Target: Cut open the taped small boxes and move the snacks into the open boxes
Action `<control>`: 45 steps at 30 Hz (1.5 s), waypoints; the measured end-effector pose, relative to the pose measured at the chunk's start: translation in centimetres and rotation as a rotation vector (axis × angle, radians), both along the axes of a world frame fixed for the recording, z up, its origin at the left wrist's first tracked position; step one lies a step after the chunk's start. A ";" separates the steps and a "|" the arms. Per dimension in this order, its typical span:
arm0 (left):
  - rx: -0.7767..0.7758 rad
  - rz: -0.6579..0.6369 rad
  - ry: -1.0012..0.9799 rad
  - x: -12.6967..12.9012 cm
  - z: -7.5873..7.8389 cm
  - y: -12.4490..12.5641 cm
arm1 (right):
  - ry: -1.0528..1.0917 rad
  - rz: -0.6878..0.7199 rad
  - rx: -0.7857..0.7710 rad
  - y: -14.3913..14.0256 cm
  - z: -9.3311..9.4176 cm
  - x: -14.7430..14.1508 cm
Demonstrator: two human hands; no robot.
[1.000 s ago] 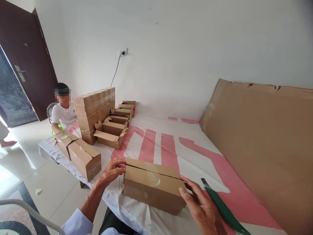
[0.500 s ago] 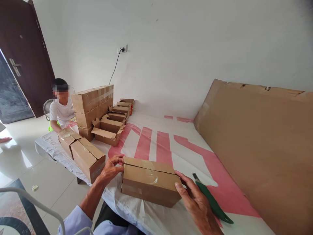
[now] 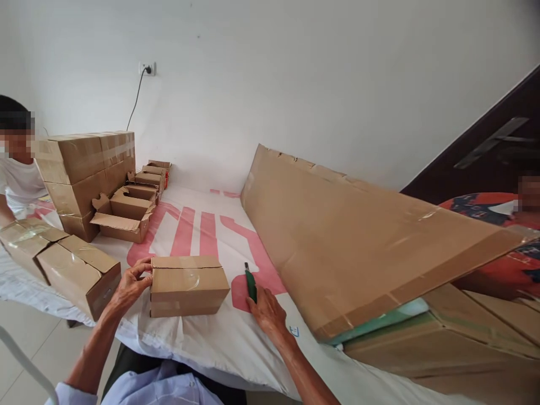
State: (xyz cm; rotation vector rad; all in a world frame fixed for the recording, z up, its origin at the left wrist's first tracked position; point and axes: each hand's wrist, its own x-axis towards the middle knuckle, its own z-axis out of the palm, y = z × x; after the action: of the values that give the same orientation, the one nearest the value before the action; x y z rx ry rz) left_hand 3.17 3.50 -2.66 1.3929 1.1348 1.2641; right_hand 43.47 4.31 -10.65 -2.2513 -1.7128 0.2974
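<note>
Counted from my seat, left to right: one person (image 3: 19, 180) in white; two taped cartons (image 3: 90, 267), end to end; one stack (image 3: 82, 163), three tiers high, its full number hidden; one socket (image 3: 147, 69) with one plug; one row of open-topped cartons (image 3: 120, 229), overlapping too much for me to count; one box (image 3: 185, 289); one knife (image 3: 251, 286); one large cardboard sheet (image 3: 333, 247), leaning; a second person (image 3: 498, 275) in red, partly hidden.

My left hand (image 3: 133, 282): forearm rising from below, fingers bent, tips touching the box's left end; whether they clasp it, I can't tell. My right hand (image 3: 269, 312): palm down, arm reaching in from lower right, fingers curled round the knife's green handle, blade end pointing away from me.

Box: brown, top flaps meeting at a dark lengthwise seam, shiny tape mid-top; located on the printed cloth (image 3: 202, 343), directly before me, between both hands. Knife: green, slim, just right of the box.
</note>
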 end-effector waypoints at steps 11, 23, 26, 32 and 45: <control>-0.001 -0.025 0.039 0.6 1.8 -0.9 | 0.709 0.277 0.357 0.9 11.6 -2.0; -0.005 -0.054 0.083 0.8 2.3 -1.3 | 0.495 0.809 0.143 0.6 20.5 -6.5; -0.012 -0.050 0.083 0.8 2.2 -1.3 | 0.452 0.833 0.132 0.9 21.2 -6.9; 0.002 -0.063 0.100 0.7 2.2 -1.3 | 0.358 0.858 0.130 1.4 21.6 -7.7; 0.007 -0.063 0.113 0.5 1.7 -1.0 | 0.145 0.874 0.113 1.7 23.5 -8.4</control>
State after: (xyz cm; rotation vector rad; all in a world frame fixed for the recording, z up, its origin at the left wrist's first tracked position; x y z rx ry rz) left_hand 3.69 2.46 -0.98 1.5102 1.1543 1.1581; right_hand 35.11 5.98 12.82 -1.2439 -2.4470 0.5044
